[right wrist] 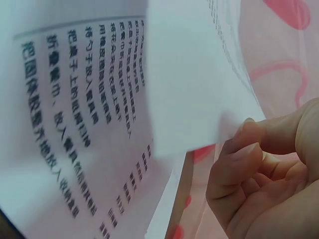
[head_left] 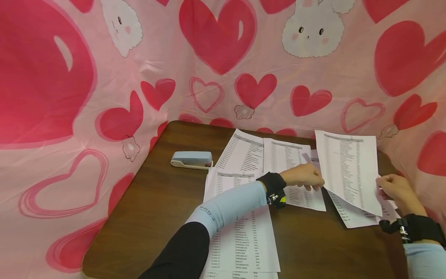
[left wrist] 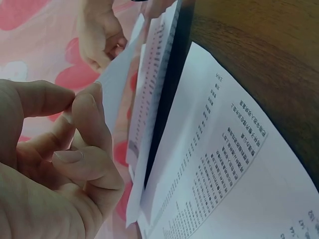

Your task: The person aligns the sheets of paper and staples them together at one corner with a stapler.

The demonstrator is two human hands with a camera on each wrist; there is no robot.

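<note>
Between the two hands a printed sheet of paper (head_left: 348, 170) is raised at the right side of the table, its lower part bending forward. My left hand (head_left: 304, 176) pinches its left edge between thumb and forefinger. On the opposite edge, my right hand (head_left: 398, 190) pinches the paper; the right wrist view shows thumb and fingertips (right wrist: 244, 154) on its corner. Beneath the raised sheet lie more printed sheets (head_left: 345, 215), partly covered by it. Another printed page (head_left: 296, 197) lies flat under my left hand.
A blue and white stapler (head_left: 191, 159) stands at the back left of the brown wooden table (head_left: 150, 217). Overlapping printed papers (head_left: 240, 248) extend to the front edge under my left forearm. One more page (head_left: 242, 151) lies behind them. Pink heart-patterned cloth (head_left: 216, 97) surrounds the table.
</note>
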